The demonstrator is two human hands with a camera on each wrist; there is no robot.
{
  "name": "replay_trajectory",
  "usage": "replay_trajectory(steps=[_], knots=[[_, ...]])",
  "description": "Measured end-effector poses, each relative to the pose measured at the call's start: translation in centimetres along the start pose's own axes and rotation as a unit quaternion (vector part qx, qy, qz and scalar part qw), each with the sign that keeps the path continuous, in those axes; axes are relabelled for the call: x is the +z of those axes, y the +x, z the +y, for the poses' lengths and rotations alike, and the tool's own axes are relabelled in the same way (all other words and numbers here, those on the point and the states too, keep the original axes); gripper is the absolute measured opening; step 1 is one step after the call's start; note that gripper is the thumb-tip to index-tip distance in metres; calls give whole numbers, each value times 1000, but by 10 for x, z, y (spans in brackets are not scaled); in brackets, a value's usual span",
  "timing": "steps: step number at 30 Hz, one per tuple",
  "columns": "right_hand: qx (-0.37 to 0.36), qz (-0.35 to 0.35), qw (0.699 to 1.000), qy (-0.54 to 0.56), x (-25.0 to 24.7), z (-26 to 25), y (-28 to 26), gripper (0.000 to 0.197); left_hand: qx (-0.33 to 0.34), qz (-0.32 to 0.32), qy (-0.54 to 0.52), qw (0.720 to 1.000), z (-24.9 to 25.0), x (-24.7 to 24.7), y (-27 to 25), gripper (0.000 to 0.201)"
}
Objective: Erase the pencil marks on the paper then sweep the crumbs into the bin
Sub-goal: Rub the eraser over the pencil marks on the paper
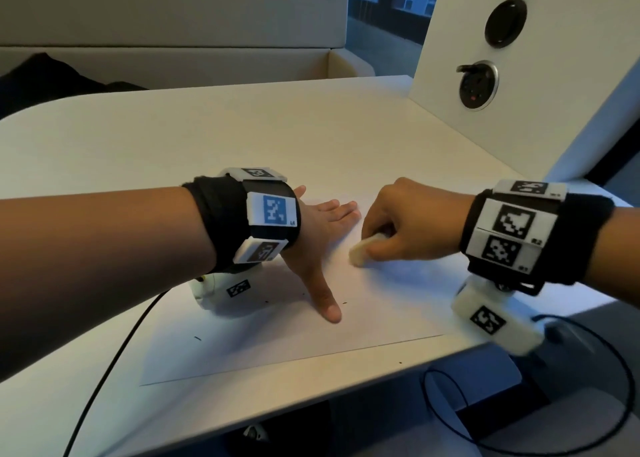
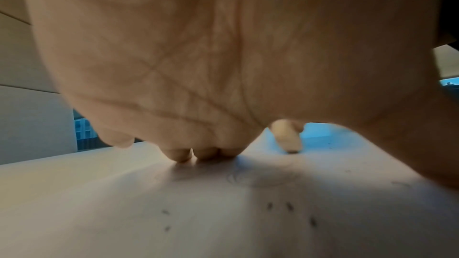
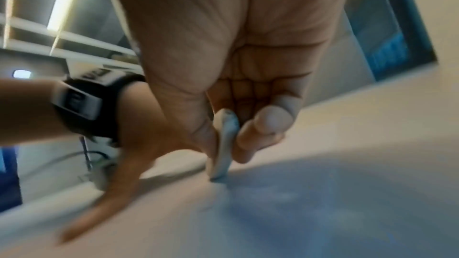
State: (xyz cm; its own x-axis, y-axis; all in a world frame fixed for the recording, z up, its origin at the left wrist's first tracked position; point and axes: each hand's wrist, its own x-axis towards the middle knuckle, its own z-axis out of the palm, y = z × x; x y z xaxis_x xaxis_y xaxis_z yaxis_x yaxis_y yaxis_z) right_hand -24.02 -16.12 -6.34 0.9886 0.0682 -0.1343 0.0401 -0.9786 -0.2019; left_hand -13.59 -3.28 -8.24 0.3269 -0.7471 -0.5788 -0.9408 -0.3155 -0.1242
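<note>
Low in the frame's middle, the left hand (image 1: 318, 234) presses flat, fingers spread, on the paper (image 1: 277, 345); the right hand (image 1: 412, 228) pinches the eraser (image 1: 363, 248), rubbing. Erasing step, I'd say. Next: sweep those crumbs (image 2: 288, 206); no bin visible.

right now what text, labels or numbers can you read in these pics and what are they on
"L4": small print on the blue-and-white marker tag of the left wrist band.
"R2": small print, barely legible, on the black-and-white marker tag of the right wrist band.
Other tags carry only block patterns, their corner print too small to read.
The paper shows no words, only faint marks and dark crumbs.
The wall sockets show no legible label.
</note>
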Motion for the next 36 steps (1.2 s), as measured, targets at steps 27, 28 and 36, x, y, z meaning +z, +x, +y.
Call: replay_trajectory(steps=[27,28,36], knots=[[2,-18,999,26,7,-4,-18,36,-17,-19,16,1000,5,-4,-5,145],[23,-8,1000,20,2,3,-16,36,-15,-17,15,1000,5,-4,-6,145],[-3,-43,998,38,9,-7,-29,41,-15,-20,11,1000,5,-4,-5,146]])
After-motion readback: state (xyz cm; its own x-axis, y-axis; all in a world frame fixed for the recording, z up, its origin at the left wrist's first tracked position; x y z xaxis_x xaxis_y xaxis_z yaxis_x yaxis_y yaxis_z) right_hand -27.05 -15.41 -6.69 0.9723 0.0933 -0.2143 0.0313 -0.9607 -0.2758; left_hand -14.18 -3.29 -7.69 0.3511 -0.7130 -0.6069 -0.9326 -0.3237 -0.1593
